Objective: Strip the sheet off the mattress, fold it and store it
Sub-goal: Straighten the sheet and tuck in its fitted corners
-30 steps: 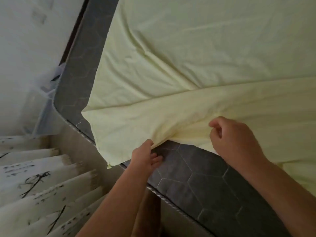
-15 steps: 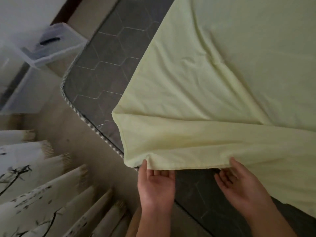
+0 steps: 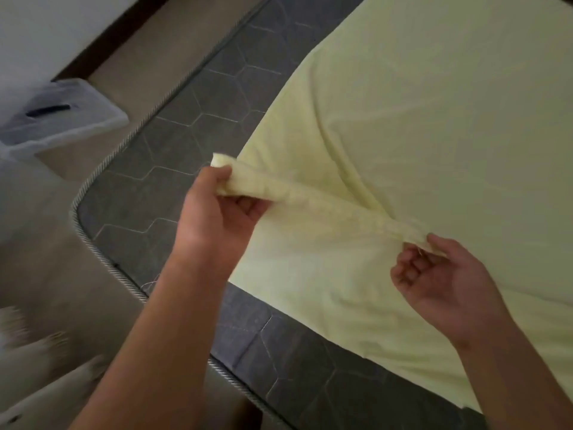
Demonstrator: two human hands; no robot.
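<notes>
A pale yellow sheet (image 3: 428, 119) covers most of the grey quilted mattress (image 3: 186, 125), whose near-left corner lies bare. My left hand (image 3: 217, 218) pinches the sheet's folded corner and holds it lifted above the mattress. My right hand (image 3: 443, 274) grips the same raised edge further right, palm up, fingers curled around the cloth. Between the two hands the edge is drawn into a taut ridge.
A clear plastic storage box (image 3: 59, 116) with a lid stands on the floor at the left, next to the wall. Pale folded panels with dark markings (image 3: 40, 383) lie at the lower left. The mattress's corded rim (image 3: 93, 243) runs along the near-left corner.
Both hands have taken hold of the sheet's edge and lifted it up and back over the bed. More of the grey mattress corner now shows.
</notes>
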